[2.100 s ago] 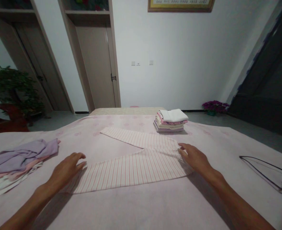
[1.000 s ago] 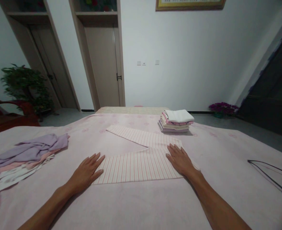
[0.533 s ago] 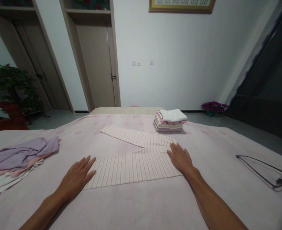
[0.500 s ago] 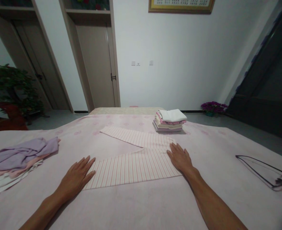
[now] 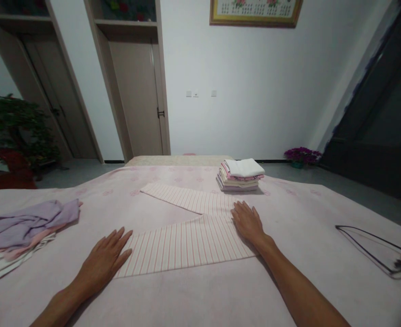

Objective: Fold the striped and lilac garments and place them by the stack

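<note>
A pair of striped trousers, white with pink stripes, lies spread on the pink bedsheet, its two legs apart and pointing left. My left hand rests flat with spread fingers at the cuff of the nearer leg. At the right, my right hand lies flat and open over the waist end, covering part of it. Neither hand grips the cloth.
A folded stack of clothes stands beyond the trousers. Rumpled clothes lie at the left, with lilac on top. A thin black wire frame, perhaps a hanger, lies at the right.
My right hand has slid slightly left over the waist end of the trousers. The left hand stays at the cuff. The view has tilted up a little.
</note>
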Motion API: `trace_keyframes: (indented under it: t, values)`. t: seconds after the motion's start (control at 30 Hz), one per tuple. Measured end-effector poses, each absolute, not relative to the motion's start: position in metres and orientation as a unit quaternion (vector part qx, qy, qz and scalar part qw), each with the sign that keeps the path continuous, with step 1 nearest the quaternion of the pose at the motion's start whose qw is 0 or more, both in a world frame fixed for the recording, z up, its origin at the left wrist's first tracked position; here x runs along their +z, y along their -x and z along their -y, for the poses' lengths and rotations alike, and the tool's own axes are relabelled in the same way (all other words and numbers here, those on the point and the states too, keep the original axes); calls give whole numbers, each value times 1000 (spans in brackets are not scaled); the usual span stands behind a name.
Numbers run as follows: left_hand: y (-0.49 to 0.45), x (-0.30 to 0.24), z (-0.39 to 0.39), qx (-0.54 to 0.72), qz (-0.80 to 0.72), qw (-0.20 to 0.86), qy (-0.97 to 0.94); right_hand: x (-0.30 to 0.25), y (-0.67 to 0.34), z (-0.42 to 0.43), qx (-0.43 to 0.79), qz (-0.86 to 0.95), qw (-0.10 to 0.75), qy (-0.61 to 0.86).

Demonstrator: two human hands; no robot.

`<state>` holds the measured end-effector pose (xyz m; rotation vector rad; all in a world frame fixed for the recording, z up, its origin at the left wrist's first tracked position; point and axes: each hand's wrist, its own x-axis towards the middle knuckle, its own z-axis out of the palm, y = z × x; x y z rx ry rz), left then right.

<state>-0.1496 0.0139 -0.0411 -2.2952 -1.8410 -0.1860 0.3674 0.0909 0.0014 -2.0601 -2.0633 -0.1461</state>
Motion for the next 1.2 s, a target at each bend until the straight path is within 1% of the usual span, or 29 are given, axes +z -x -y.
trace_keyframes:
  t: [0.07,0.13,0.23,0.4,0.5,0.83,1.2]
  values:
    - [149,-40,-14,-62,622,97,774,7,-360,-100,-37,728,97,678]
    - [148,-39,-13,-61,622,98,774,8,-358,-111,-13,748,65,661]
    - [148,-37,-13,-56,623,97,774,3,-367,-127,13,746,26,665]
    - [149,-37,-13,-56,621,96,776,-5,-389,-141,12,703,21,711]
    - [150,-39,-14,-68,619,102,776,-7,-390,-142,5,692,29,721]
    - [151,-41,-14,-71,619,105,775,-16,-390,-135,-56,688,97,717]
    - [149,-37,-12,-66,619,107,776,-14,-391,-133,-62,696,112,707]
